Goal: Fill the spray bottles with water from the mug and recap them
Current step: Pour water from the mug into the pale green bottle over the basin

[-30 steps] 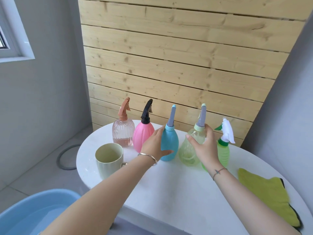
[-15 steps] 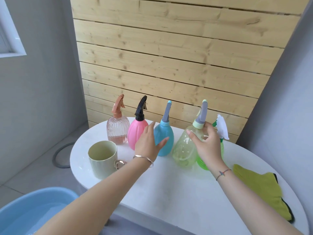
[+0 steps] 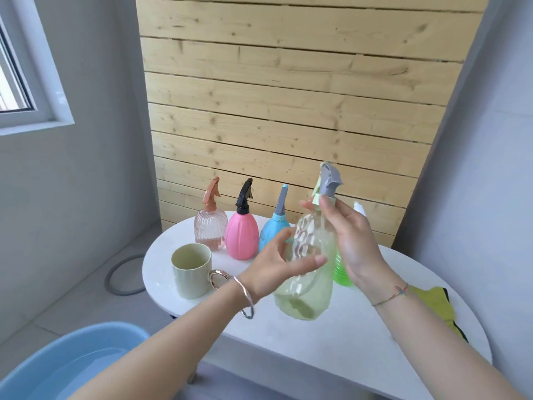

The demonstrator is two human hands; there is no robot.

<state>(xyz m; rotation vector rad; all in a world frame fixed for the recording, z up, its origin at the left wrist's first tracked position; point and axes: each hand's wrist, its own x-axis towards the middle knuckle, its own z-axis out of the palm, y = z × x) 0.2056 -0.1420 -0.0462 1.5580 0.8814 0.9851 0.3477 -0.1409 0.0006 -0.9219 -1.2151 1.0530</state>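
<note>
Pale green bottle (image 3: 310, 295) is up off the table (image 3: 317, 350), tilted, its grey sprayer (image 3: 328, 180) on. The right hand (image 3: 354, 246) pinches the neck just under that sprayer; the left hand (image 3: 274, 267) curls round the belly, thumb across the front. Behind stand the rose bottle (image 3: 209, 229), pink bottle (image 3: 241, 235), blue bottle (image 3: 271, 233) and green bottle (image 3: 341, 271). The mug (image 3: 191, 269) sits at the left.

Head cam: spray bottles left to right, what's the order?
clear pink ribbed bottle → pink bottle → blue bottle → clear yellow-green bottle, held up → bright green bottle
</note>
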